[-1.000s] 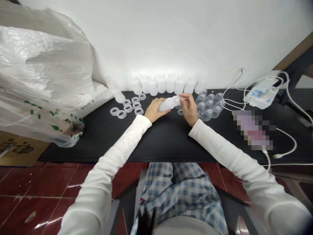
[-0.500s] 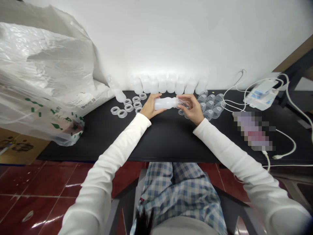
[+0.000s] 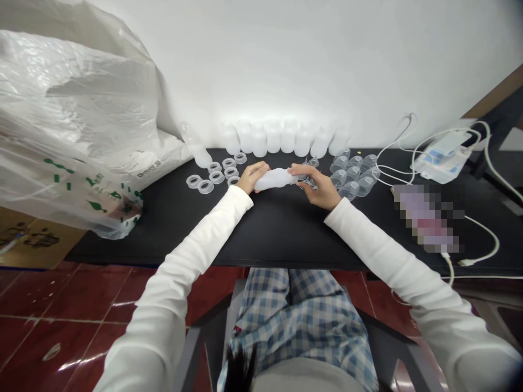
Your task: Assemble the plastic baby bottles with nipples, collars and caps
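Observation:
A frosted white baby bottle (image 3: 273, 178) lies sideways in the air over the black table, its neck pointing right. My left hand (image 3: 250, 178) is wrapped round the base end. At the neck, the thumb and fingers of my right hand (image 3: 320, 188) close on the mouth end, partly hiding what sits there. Several clear nipples (image 3: 314, 162) lie just behind my right hand. To its right stand several clear domed caps (image 3: 349, 190). Several translucent screw rings (image 3: 205, 191) are spread left of my left hand.
Along the wall stands a row of several white bottles (image 3: 288, 140). Another bottle with a clear top (image 3: 201, 156) leans at the left, beside large plastic bags (image 3: 102, 103). On the right are a white power strip (image 3: 445, 160), cables and a blurred phone (image 3: 425, 218).
The bottle has tilted, its base dropping slightly and its neck end rising. My left hand has rolled over the top of the base, and my right fingers have shifted along the neck.

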